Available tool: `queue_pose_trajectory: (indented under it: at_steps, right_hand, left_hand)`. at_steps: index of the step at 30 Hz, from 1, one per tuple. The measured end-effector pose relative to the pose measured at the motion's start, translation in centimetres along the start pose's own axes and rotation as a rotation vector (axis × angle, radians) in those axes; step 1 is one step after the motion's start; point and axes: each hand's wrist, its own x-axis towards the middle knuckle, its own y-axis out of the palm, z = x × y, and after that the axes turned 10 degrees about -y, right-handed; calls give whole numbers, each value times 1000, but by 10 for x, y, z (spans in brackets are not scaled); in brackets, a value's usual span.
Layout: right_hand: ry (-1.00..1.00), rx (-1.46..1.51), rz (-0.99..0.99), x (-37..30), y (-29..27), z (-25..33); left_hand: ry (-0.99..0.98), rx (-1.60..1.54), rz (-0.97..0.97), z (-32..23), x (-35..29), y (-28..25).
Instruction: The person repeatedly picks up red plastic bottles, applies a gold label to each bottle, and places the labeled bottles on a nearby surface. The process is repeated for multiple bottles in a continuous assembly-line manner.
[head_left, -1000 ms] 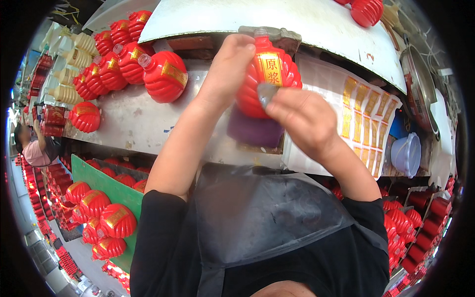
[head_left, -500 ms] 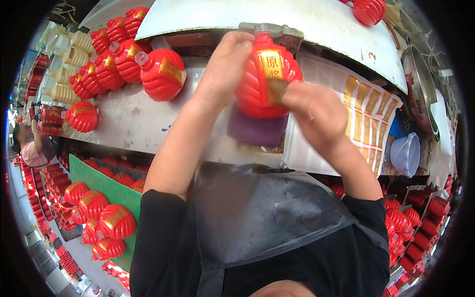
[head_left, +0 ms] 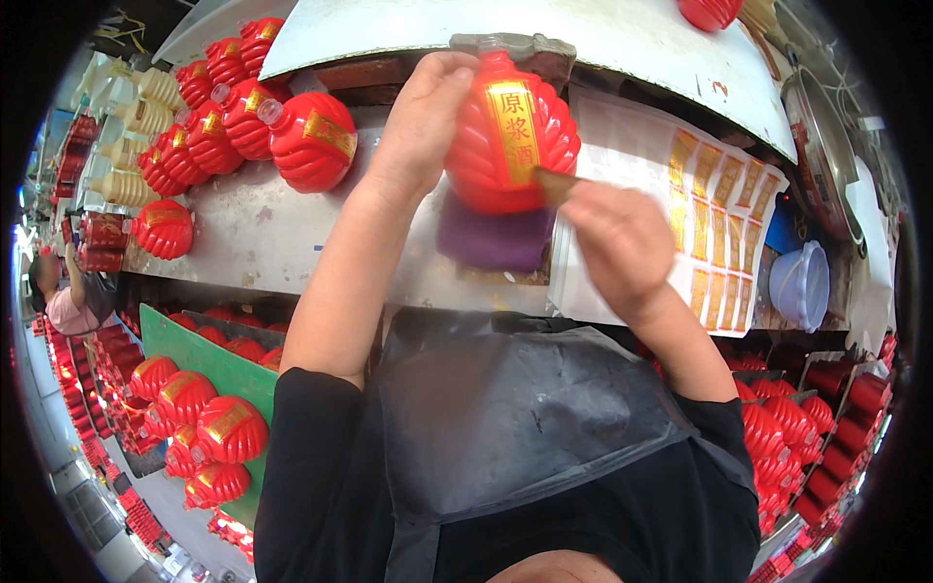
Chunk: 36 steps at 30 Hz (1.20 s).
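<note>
A round red ribbed bottle (head_left: 556, 131) stands tilted in front of me, its clear neck pointing away. My left hand (head_left: 418, 126) is closed on its left shoulder, near the neck. Down its front runs a gold label (head_left: 513, 117) with a red border. My right hand (head_left: 622, 238) pinches a small flat brown piece (head_left: 554, 185), its tip at the label's lower end; blur hides its exact kind. Beneath the bottle lies a folded purple cloth (head_left: 491, 238). A sheet of gold labels (head_left: 721, 233) lies to the right.
Several labelled red bottles (head_left: 313, 144) stand at the left of the bench (head_left: 253, 248). A green-sided bin (head_left: 209, 364) with more bottles is below left. A raised white board (head_left: 408, 34) spans the back. At right are a bucket (head_left: 799, 287) and a metal pan (head_left: 821, 146). Another person (head_left: 73, 296) is far left.
The brown piece and my right hand have shifted off the label's lower part, uncovering more of it. The bottle and my left hand appear slightly further left and up in view.
</note>
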Motion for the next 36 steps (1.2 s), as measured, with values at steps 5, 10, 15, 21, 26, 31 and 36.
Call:
queue_pose_trajectory:
  at_steps: [5,10,15,21,26,31,36]
  right_hand:
    - [-68,164,151,-15,12,13]
    - [358,288,-65,-17,6,3]
    - [839,485,-309,-13,-1,-11]
    - [1036,857,-260,-7,0,-23]
    - [778,554,-136,21,3,-14]
    - [509,95,-128,60,4,-27]
    - [314,117,-114,67,4,-25]
  left_hand:
    - [6,-20,-6,-2,-4,2]
    - [9,-12,-23,-1,-4,2]
    - [78,44,-56,5,-2,2]
    - [66,53,-25,3,-3,4]
    - [88,119,-11,-2,-19,9]
    - [210,187,-7,0,-35,18]
    - [213,56,-17,-6,-43,28]
